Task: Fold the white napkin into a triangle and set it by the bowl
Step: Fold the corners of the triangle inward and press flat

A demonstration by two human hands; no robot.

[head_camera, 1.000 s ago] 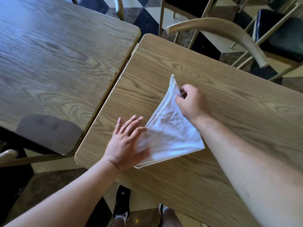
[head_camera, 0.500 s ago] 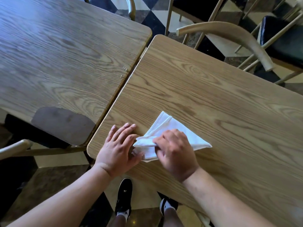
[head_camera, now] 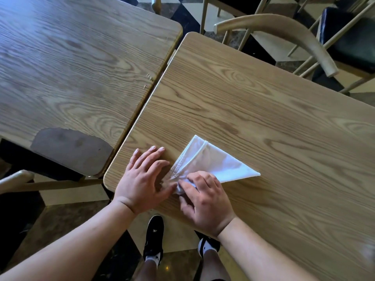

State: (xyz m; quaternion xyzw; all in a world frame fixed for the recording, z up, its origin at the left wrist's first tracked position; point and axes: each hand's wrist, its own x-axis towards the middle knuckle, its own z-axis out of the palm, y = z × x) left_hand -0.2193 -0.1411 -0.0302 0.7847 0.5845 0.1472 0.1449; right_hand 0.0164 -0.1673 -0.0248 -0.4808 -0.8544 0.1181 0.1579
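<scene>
Your right hand fingers pinch the napkin at its near corner; your left hand lies flat, fingers spread, on the surface.

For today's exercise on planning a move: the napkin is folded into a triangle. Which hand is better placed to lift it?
Probably the right hand: its fingers already pinch the napkin at its near corner. The left hand lies flat and open on the table, only its thumb near the cloth.
</scene>
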